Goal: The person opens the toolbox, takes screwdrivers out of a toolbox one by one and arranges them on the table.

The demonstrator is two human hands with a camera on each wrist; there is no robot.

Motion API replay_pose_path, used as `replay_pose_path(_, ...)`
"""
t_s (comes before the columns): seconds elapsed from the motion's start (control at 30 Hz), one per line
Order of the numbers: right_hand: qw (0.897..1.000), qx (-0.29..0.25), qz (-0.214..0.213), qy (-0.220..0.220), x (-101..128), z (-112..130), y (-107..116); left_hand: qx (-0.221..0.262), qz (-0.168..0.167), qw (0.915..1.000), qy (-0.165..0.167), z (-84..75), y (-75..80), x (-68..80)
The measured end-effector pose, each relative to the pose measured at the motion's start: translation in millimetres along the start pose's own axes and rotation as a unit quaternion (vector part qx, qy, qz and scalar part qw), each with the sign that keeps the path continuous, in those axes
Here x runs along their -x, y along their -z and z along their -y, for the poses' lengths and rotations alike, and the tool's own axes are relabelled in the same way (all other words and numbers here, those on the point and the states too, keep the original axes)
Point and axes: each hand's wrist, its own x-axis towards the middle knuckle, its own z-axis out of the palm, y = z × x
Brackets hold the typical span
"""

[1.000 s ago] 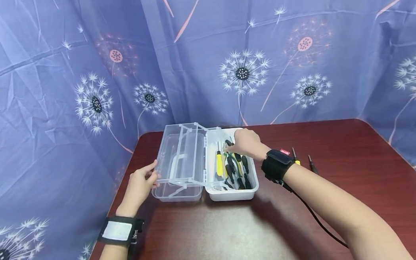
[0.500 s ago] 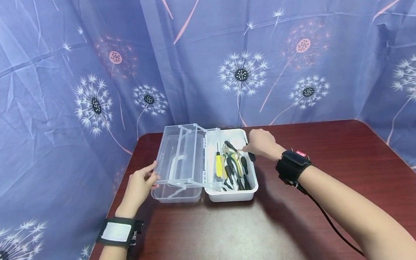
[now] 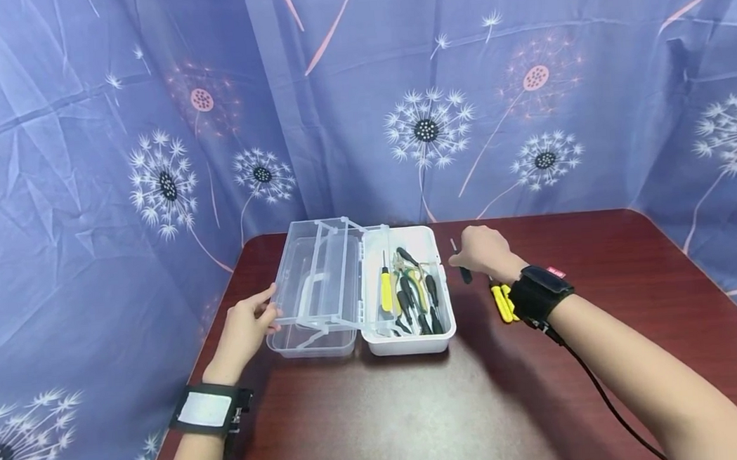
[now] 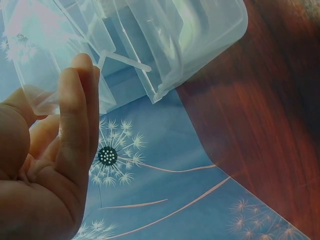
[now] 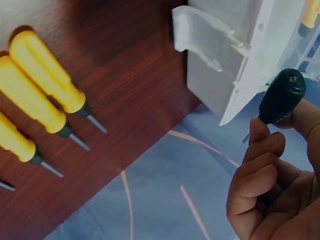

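A white toolbox (image 3: 441, 330) stands on the dark red table with its clear lid and tray (image 3: 320, 275) swung out to the left. Inside lie a yellow-handled screwdriver (image 3: 386, 292), pliers and several black-handled tools. My left hand (image 3: 248, 329) touches the clear tray's left edge (image 4: 165, 45) with straight fingers (image 4: 75, 115). My right hand (image 3: 480, 251) hovers just right of the box and pinches a black-handled screwdriver (image 3: 464, 273), whose handle (image 5: 281, 95) shows beside the box's white latch (image 5: 210, 45).
Three yellow-handled screwdrivers (image 5: 40, 85) lie on the table (image 3: 417, 410) under my right wrist, also seen from the head (image 3: 502, 303). A blue dandelion-print curtain (image 3: 422, 79) closes off the back and sides. Both wrists wear black bands.
My right hand has come out of the white box with the black-handled screwdriver and moved right, past the box's rim. The left hand has stayed on the clear tray.
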Motion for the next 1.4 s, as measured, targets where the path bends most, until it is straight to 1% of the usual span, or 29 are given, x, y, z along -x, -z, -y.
replay_pose_path(0.27,1.0,-0.002,0.022,-0.015,3.1,-11.7,5.7,-0.003,0.001,1.0,0.002,0.2,0.2,-0.9)
replay_pose_path(0.53,1.0,0.0,0.015,-0.011,7.3,-28.6,10.0,-0.002,0.003,1.0,0.003,1.0,-1.9,-3.4)
replay_pose_path(0.73,1.0,-0.006,0.011,-0.017,13.4,-38.8,13.6,-0.008,0.003,1.0,0.0,1.5,0.7,-2.6)
replay_pose_path(0.87,1.0,-0.007,0.012,-0.02,17.6,-49.6,16.0,-0.01,0.002,0.9999,-0.002,1.4,0.0,-2.9)
replay_pose_path(1.07,1.0,-0.01,0.014,-0.025,22.1,-65.5,20.0,-0.009,0.003,1.0,0.003,1.7,-0.8,-2.7)
replay_pose_path(1.23,0.999,-0.003,0.01,-0.034,27.2,-78.4,24.8,-0.009,0.005,0.9999,-0.004,1.8,-0.8,-4.1)
replay_pose_path(1.4,0.999,0.006,0.003,-0.044,32.7,-93.5,27.1,-0.008,0.005,1.0,-0.004,2.2,-1.0,-4.7)
